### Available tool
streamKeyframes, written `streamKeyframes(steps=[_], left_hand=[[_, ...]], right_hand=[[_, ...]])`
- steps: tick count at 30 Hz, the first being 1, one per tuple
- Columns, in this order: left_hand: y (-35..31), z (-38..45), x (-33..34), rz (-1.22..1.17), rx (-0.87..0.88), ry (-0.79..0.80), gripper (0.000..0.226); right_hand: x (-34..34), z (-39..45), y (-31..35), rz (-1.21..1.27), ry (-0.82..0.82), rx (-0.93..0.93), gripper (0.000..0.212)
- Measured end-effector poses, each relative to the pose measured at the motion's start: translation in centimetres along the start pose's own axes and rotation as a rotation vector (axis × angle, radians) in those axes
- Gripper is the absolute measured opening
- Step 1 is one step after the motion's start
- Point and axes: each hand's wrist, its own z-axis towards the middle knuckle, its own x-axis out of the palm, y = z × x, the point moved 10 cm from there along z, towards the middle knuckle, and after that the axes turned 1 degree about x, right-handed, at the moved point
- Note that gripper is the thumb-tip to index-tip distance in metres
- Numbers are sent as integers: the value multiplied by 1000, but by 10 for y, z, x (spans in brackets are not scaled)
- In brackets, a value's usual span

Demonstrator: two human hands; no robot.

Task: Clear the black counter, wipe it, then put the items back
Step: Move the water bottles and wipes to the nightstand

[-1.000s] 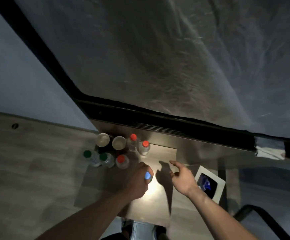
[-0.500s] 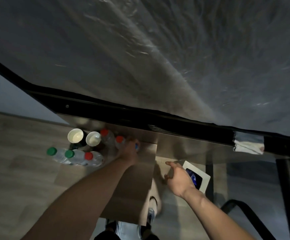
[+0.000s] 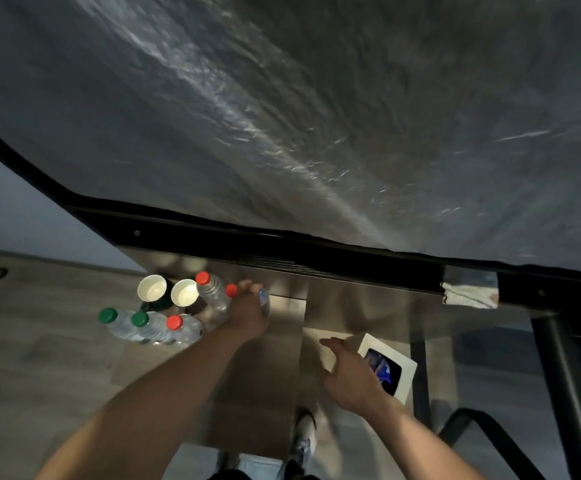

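On the far left, the wood-look floor [image 3: 32, 341] runs under a cluster of items standing on a sheet of cardboard [image 3: 254, 393]. Leftmost are two green-capped water bottles [image 3: 115, 322] side by side, then a red-capped bottle [image 3: 181, 329] just beside them. Behind those stand two paper cups [image 3: 152, 289], open mouths up, touching or nearly touching each other. Right of the cups is a taller red-capped bottle [image 3: 212, 292], with another red cap [image 3: 231, 290] showing just past it, its body hidden by your hand.

Your left hand [image 3: 249, 311] is stretched out to the far edge of the cluster, fingers curled round a small clear bottle [image 3: 264, 301] at the group's right end; whether it already stands on the cardboard cannot be told.

Above all this runs the black counter [image 3: 282, 247], its top covered by clear plastic sheeting [image 3: 316, 116].

Further right, your right hand [image 3: 349, 374] hovers low over the floor, fingers loosely spread and holding nothing. Just beside it lies a white box with a dark picture [image 3: 389, 370]. A strip of grey tape [image 3: 470, 292] clings to the counter edge on the right, and a black tube frame [image 3: 559, 393] stands at the far right.
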Motion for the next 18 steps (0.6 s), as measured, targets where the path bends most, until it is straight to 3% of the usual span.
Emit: streamKeyframes(steps=[3, 9, 18], left_hand=[[-8, -55, -13, 46, 73, 37, 68], [-10, -185, -43, 246, 394, 71, 49], [-5, -275, -78, 406, 474, 218, 67]], right_hand=[[0, -25, 4, 50, -45, 31, 48], [16, -83, 9, 135, -137, 100, 63], [55, -189, -4, 185, -243, 124, 65]])
